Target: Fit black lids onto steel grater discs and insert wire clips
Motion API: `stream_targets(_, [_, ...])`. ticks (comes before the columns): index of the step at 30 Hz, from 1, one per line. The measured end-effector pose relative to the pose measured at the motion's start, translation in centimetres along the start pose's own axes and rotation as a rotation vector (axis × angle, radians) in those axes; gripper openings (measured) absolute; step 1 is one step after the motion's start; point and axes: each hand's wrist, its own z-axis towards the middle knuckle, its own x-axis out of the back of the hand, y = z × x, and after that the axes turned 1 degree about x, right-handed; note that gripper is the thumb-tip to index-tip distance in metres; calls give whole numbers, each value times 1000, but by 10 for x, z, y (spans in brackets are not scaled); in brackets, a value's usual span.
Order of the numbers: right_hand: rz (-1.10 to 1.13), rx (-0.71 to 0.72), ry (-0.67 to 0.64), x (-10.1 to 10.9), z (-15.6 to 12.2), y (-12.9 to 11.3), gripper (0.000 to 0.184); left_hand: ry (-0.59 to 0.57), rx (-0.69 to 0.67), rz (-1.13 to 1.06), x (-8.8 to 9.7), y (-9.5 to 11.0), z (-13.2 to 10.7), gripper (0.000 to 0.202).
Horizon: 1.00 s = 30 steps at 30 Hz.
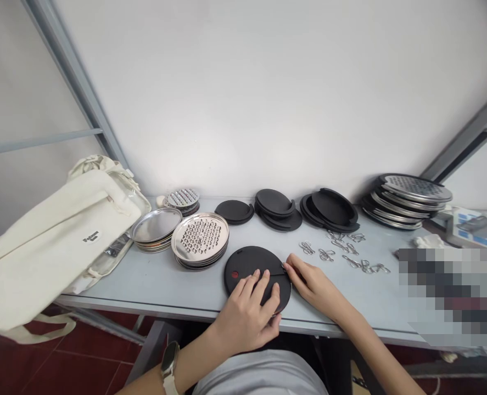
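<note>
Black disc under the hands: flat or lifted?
Flat. The black disc lies on the table, left hand spread on top, right hand at its rim.

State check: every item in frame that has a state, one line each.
Black disc: flat on table, red dot up.
Left hand: flat on the disc, fingers spread.
Right hand: fingertips at the disc's edge, pinch unclear.
Holed metal plates: stacked.
Plain metal plates: stacked.
Wire clips: loose, scattered.
White bag: slumped over the table's left end.
</note>
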Motion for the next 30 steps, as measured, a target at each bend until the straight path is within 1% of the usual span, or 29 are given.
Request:
stream_targets(2, [10,0,0,1,-1,-1,20,-3,0,0,0,0,0,45])
stream_targets(18, [-72,24,10,-1,1,2,22,1,-4,-7,0,-1,0,45])
stream_targets(23, [-110,8,31,-5,3,4,21,-2,-1,-11,0,0,0,45])
stream_targets(30, [-143,32,19,-6,6,6,22,-3,-2,-1,0,0,0,45])
